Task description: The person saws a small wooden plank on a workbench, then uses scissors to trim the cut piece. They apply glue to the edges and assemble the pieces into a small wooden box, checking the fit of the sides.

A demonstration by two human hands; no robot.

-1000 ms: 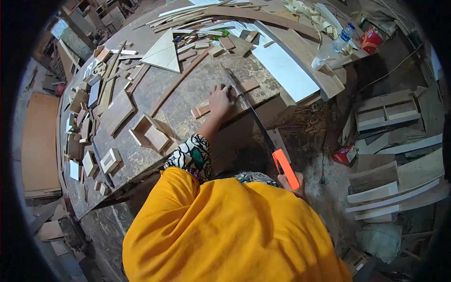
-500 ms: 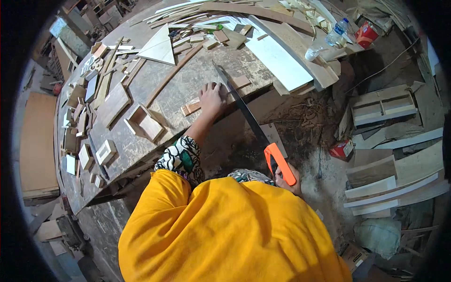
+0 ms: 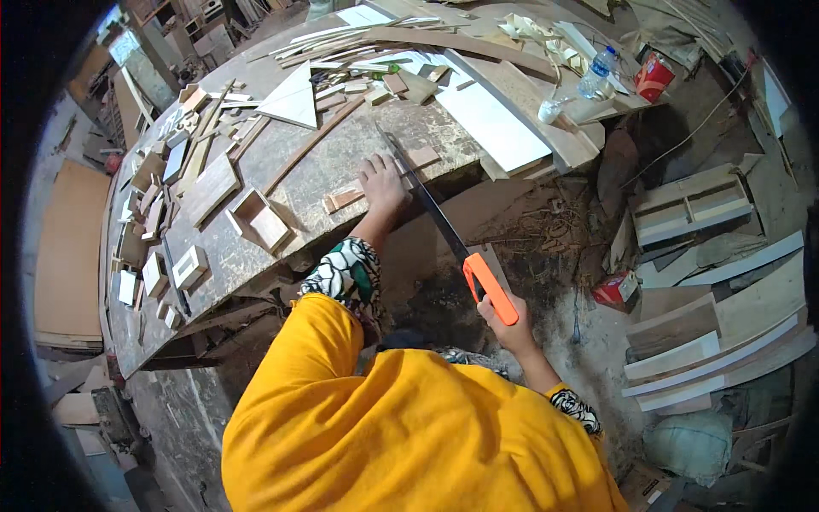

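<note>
A handsaw (image 3: 442,220) with a dark blade and an orange handle slants over the front edge of the workbench. My right hand (image 3: 505,322) is closed round that handle, below the bench edge. The blade lies across a short wooden strip (image 3: 343,200), which shows on both sides of it. My left hand (image 3: 384,183) presses this strip onto the bench top, fingers bent over it, just left of the blade. Its underside and the thumb's grip are hidden from above.
On the worn workbench (image 3: 328,175) lie a small open wooden box (image 3: 258,222), a white triangular board (image 3: 290,98) and a long white panel (image 3: 495,124). A plastic bottle (image 3: 597,72) stands at the far right. A divided wooden tray (image 3: 691,205) and curved boards rest on the floor.
My right hand has pushed the saw forward and up to the left, so more of my right forearm shows. My left hand stays on the strip, and the view has shifted slightly.
</note>
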